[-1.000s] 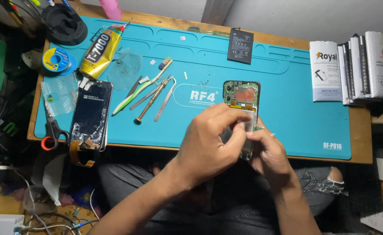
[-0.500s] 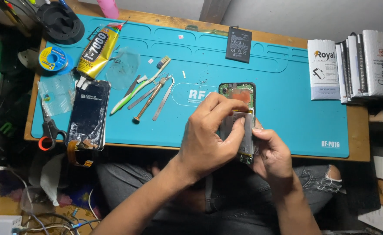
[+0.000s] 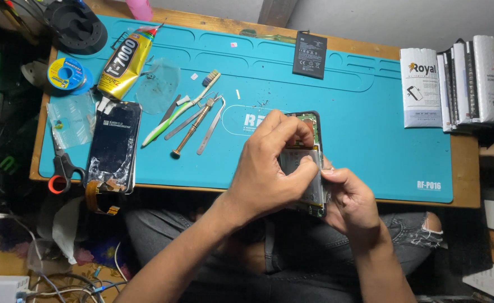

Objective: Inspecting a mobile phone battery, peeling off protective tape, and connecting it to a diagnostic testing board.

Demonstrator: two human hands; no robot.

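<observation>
From my head camera: my left hand [image 3: 269,168] and right hand [image 3: 351,199] both grasp the opened phone body [image 3: 308,163] at the mat's [image 3: 370,129] near edge. The left fingertips pinch something inside; what, I can't tell. Its back is already off, the battery [image 3: 309,54] lies far away, and the detached screen [image 3: 114,147] lies left. I judge reassembly remains.
</observation>
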